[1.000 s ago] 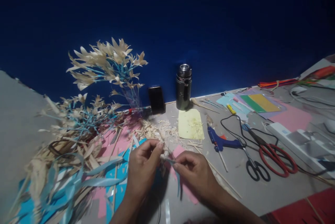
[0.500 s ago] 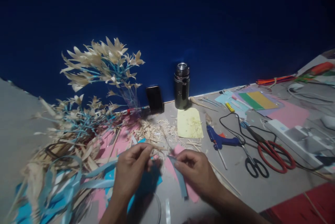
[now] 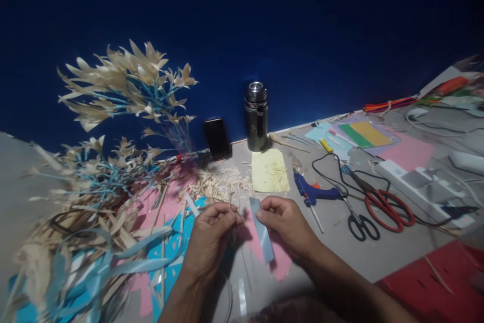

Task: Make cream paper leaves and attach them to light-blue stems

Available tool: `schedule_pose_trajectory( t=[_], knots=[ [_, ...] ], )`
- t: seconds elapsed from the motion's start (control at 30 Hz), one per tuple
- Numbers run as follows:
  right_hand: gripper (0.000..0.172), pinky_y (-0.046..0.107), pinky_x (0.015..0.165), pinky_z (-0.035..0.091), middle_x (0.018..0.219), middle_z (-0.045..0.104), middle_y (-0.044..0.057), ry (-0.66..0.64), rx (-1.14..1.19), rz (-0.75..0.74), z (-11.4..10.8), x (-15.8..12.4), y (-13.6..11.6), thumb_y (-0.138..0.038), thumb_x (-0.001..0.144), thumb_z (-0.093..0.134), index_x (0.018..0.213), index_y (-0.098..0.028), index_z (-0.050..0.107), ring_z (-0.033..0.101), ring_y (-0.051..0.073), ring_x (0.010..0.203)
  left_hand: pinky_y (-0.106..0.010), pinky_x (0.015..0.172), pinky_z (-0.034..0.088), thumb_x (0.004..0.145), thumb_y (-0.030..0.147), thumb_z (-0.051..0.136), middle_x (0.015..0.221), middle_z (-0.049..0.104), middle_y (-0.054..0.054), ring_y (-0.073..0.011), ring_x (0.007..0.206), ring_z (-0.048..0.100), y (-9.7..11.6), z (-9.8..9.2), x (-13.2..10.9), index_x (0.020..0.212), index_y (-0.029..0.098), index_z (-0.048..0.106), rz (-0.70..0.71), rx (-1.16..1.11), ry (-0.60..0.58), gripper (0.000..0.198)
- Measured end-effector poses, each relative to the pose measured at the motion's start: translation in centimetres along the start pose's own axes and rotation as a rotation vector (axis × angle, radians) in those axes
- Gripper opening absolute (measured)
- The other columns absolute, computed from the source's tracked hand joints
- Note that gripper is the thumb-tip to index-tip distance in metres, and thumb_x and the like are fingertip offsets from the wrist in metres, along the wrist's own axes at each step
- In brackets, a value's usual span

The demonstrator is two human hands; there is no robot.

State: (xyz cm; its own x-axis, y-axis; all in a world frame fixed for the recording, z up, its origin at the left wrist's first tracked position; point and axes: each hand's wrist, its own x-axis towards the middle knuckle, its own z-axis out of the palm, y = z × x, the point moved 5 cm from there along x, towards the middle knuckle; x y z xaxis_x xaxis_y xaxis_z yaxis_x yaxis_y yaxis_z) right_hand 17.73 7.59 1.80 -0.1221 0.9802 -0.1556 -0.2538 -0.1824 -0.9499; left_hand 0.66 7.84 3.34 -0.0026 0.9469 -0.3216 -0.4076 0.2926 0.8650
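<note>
Over the tabletop [image 3: 333, 230], the right hand [image 3: 285, 221] pinches one blue strip [image 3: 265, 245], the left hand [image 3: 215, 232] one thin blurred piece [image 3: 230, 207]; rightward lie two scissors [image 3: 391, 213], one glue gun [image 3: 317, 193].

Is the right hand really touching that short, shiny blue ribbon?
Touching. The head view shows the right hand's thumb overlapping the edge of the short blue ribbon, gripping its upper part.

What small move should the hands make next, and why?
I would probably bring the blue ribbon over to the left hand: the right hand grips it near its upper end, while the left hand pinches apart from the ribbon, on something too small to make out.
</note>
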Motion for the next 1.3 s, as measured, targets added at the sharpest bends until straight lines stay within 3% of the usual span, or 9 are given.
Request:
schedule_pose_trajectory(
  t=[0.23,0.43,0.83,1.3],
  knots=[
    [0.022,0.025,0.059,0.038,0.063,0.057,-0.003,-0.014,0.02,0.039,0.7,0.5,0.8,-0.034,0.072,0.081,0.078,-0.016,0.07,0.05,0.012,0.058,-0.023,0.057,0.053,0.06,0.029,0.094,0.062,0.07,0.0,-0.0113,0.054,0.062,-1.1,0.7,-0.5,0.07,0.017,0.072,-0.016,-0.038,-0.077,0.027],
    [0.027,0.026,0.058,0.04,0.064,0.06,-0.003,-0.028,0.021,0.055,0.7,0.6,1.3,-0.036,0.071,0.084,0.08,-0.016,0.069,0.053,0.012,0.058,-0.025,0.056,0.053,0.064,0.028,0.092,0.06,0.069,0.0,-0.013,0.054,0.063,-1.6,0.6,-0.5,0.07,0.016,0.073,0.011,0.033,-0.073,0.023],
    [0.038,0.029,0.061,0.053,0.067,0.071,0.001,-0.101,0.341,0.214,1.6,0.3,1.4,-0.036,0.062,0.092,0.085,-0.014,0.07,0.068,0.017,0.058,-0.023,0.057,0.05,0.068,0.027,0.086,0.06,0.072,0.0,-0.0134,0.055,0.065,-2.0,0.3,-0.6,0.072,0.017,0.073,0.069,0.221,0.01,0.017],
    [0.03,0.023,0.05,0.041,0.059,0.064,-0.002,-0.071,0.411,0.28,2.0,0.2,2.1,-0.033,0.061,0.088,0.075,-0.017,0.067,0.057,0.011,0.049,-0.025,0.062,0.053,0.066,0.024,0.086,0.065,0.074,-0.001,-0.0146,0.06,0.067,-2.1,0.2,-0.8,0.071,0.018,0.075,0.095,0.23,-0.001,0.013]
  ],
)
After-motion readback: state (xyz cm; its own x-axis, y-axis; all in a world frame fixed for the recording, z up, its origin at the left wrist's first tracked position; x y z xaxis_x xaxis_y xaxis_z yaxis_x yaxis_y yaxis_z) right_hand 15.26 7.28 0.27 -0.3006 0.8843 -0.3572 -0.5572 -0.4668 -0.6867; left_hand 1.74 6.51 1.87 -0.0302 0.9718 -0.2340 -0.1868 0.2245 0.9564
